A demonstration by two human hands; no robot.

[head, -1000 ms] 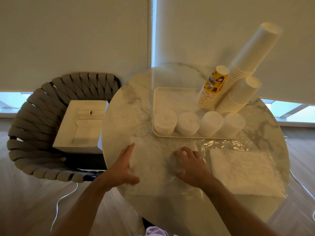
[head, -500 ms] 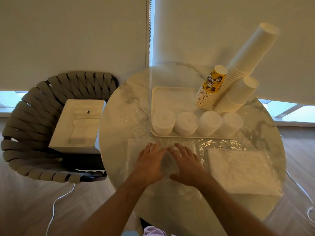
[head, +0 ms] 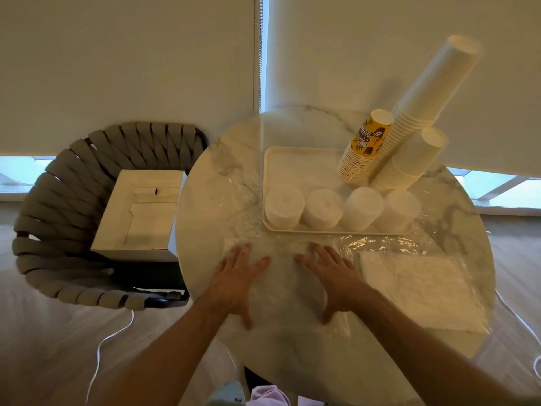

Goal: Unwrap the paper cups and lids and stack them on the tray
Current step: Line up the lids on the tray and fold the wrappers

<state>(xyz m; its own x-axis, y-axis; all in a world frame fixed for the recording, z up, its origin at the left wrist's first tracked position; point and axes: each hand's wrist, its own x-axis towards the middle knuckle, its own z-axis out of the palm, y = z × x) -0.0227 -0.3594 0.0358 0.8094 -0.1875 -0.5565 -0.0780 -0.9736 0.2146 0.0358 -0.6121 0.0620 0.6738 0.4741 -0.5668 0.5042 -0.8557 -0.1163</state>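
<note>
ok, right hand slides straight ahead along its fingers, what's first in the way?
Probably the near rim of the tray: the right hand lies flat on clear plastic wrap, fingers pointing up-left toward it. Beyond stand the lid stacks.

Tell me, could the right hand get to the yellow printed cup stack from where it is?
Probably yes: the right hand lies flat and empty, but white lid stacks stand before the yellow printed cup stack, so it must reach over them.
</note>
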